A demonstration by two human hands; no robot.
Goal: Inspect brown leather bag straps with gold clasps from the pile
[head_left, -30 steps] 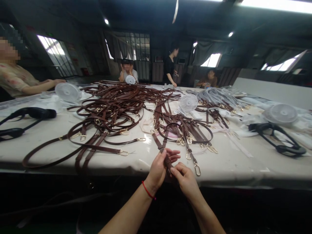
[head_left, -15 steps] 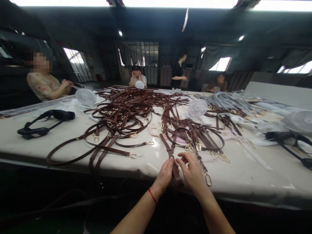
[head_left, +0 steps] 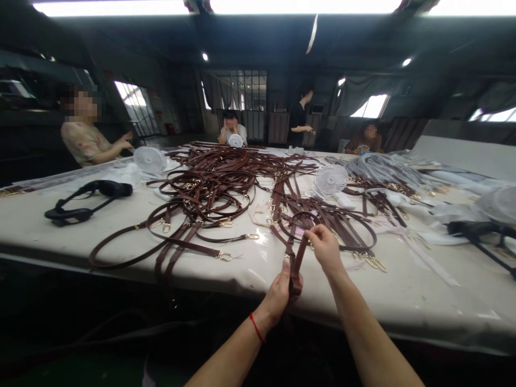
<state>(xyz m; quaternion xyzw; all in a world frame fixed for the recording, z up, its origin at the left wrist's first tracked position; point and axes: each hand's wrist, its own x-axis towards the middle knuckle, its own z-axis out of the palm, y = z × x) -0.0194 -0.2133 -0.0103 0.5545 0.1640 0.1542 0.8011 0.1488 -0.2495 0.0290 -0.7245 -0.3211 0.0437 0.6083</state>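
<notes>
My left hand (head_left: 279, 293), with a red cord at its wrist, is closed on a brown strap (head_left: 299, 259) at the table's front edge. The fingers of my right hand (head_left: 323, 246) pinch the upper end of a strap piece that rises from the left hand. Just beyond my hands lies a pile of brown straps (head_left: 330, 220) with gold clasps. A larger heap of looped brown straps (head_left: 213, 188) spreads to the left, some hanging over the front edge.
White fans (head_left: 331, 179) stand among the straps. Black headsets lie at the left (head_left: 86, 200) and right (head_left: 479, 230). Grey-wrapped straps (head_left: 382, 167) lie at the back right. Several people are around the table, one at the left (head_left: 86, 141).
My right hand has moved up and closed on the strap end, raising it. The long strap with a clasp beside my right hand no longer shows there. The view has shifted slightly.
</notes>
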